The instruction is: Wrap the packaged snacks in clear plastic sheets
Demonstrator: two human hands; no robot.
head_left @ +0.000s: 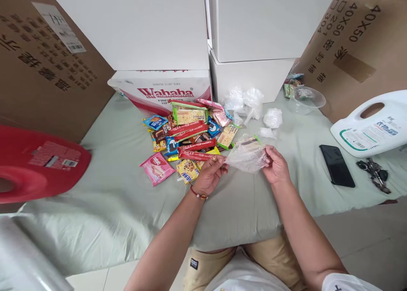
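While both hands meet near centre frame, a thin clear plastic bag (247, 157) is stretched between them. Left hand (210, 172): grip pinched on the bag's edge at 9 o'clock. Right hand (276, 166): grip closed on the opposite edge at 3 o'clock. Inside the bag, a wrapped snack with a green edge shows through; contents otherwise unclear.

Snack pile (187, 134) at 10 o'clock of the hands, just beside the left fingers: red bars, blue packets, cracker packs, a pink wafer packet (157, 168) lying apart at the pile's 8 o'clock. Loose crumpled bags (243, 102) at 12 o'clock. Clear plastic bowl (307, 99) at 1 o'clock, small wrapped items behind it.

Everything lies on a pale green sheet (121, 198) over a padded, bed-like base. Phone (337, 165), keys (374, 172) and white detergent jug (372, 126) at 3 o'clock. Red plastic stool (34, 164) at 9 o'clock. Wahaha carton (162, 90), white boxes (143, 24) and brown cartons (38, 58) line the far side. Tiled floor at lower right.
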